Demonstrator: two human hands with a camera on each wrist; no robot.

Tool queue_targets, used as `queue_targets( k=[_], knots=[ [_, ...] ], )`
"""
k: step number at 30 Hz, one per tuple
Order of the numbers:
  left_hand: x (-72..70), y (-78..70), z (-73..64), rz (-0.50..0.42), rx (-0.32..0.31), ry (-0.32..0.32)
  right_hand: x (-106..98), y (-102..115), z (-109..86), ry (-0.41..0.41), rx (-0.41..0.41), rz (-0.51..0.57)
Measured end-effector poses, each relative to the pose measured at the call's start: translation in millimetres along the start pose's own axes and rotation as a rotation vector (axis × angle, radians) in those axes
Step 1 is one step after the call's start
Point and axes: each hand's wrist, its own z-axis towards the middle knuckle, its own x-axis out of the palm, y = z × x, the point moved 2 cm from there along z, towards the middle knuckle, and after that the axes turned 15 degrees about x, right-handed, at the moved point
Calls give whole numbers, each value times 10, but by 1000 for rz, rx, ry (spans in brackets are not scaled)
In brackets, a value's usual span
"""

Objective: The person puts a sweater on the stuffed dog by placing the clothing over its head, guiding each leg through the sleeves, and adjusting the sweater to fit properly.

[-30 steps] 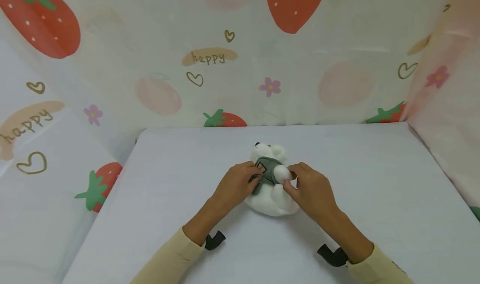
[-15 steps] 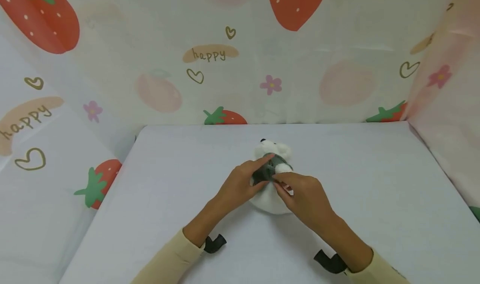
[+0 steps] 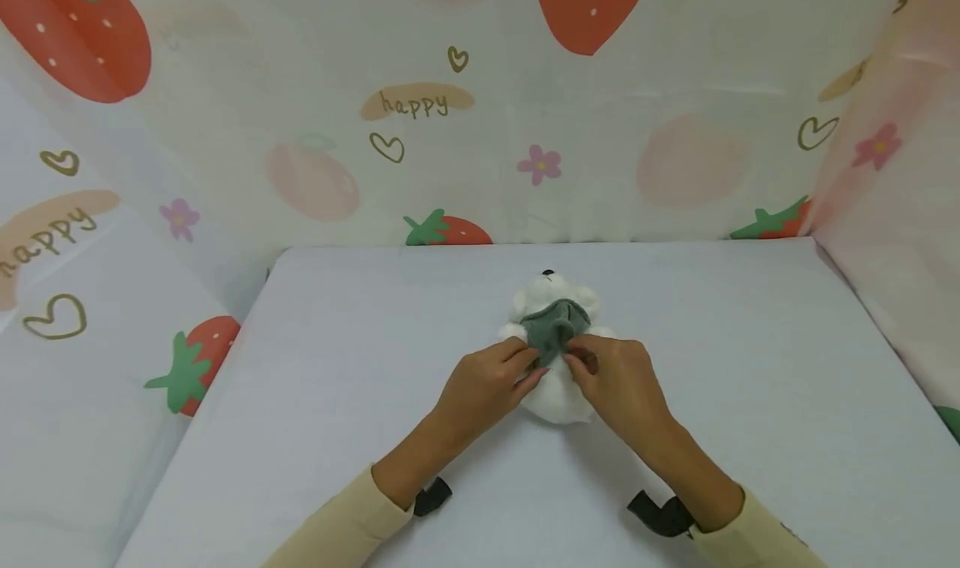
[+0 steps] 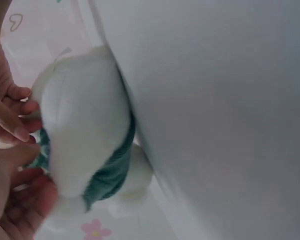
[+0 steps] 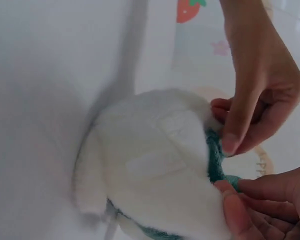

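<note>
A white plush bear (image 3: 558, 397) with a black nose lies belly-up near the middle of the table, its head away from me. It wears a grey-green vest (image 3: 551, 326), bunched up at the front. My left hand (image 3: 491, 381) pinches the vest's lower edge on the left side. Just to the right, my right hand (image 3: 622, 381) pinches a gathered bit of the same cloth between thumb and forefinger. In the right wrist view, a green flap (image 5: 233, 182) sticks up from the belly at the right fingertips. The hands cover part of the bear's sides.
A white-covered table (image 3: 360, 335) carries the bear. Behind it rises a cloth backdrop (image 3: 450, 168) printed with strawberries, hearts and flowers, continuing along both sides. Black straps (image 3: 660, 514) show below the wrists, by the beige sleeves (image 3: 345, 514).
The bear has turned to face upright from its leftward tilt. My right hand has moved from the bear's arm to the front of the vest; my left hand has shifted slightly along the cloth.
</note>
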Motion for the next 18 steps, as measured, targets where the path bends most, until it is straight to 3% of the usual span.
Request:
queue_targets(
  k=[5,11,14,18],
  knots=[
    [9,3,54,40,-102,107,-26,12,-1,-33,37,-108],
    [78,38,78,2,-127,155,-81,-30,62,3,135,-304],
    [85,63,77,-55,-156,164,-85,-86,122,49,153,-313],
    [50,147,46,-182,-187,197,-89,-217,182,142,127,-243]
  ],
)
